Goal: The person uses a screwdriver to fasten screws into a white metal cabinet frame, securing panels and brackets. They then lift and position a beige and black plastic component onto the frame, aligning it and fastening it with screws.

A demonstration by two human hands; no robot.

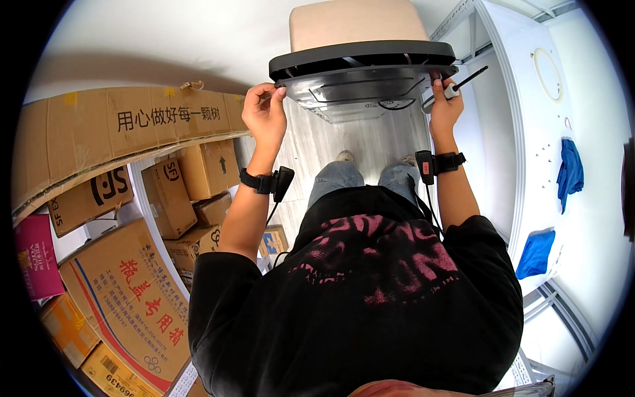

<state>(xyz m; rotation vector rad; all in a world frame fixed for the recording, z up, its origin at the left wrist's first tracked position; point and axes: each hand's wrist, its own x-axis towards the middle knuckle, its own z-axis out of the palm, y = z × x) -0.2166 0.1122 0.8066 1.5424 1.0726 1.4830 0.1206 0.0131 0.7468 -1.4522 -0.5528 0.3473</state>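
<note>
In front of me at the top is a beige, round-cornered box-like body [357, 23] with a thick black rim [364, 51]. Under that rim a glossy black plastic panel [360, 86] with moulded ridges faces me. My left hand [266, 112] pinches the panel's left corner between thumb and fingers. At the right corner, my right hand [446, 109] has its thumb against the panel's edge. The same hand grips a screwdriver [452, 90] with a whitish handle, its dark shaft pointing up and right. What supports the beige body is hidden.
To the left, a shelf holds several cardboard boxes [126, 298] and a magenta box [40, 258], with a long cardboard piece [86, 126] along its edge. At right stands a white panel with blue cloths [570, 172]. Grey wood-look floor [311, 149] lies below.
</note>
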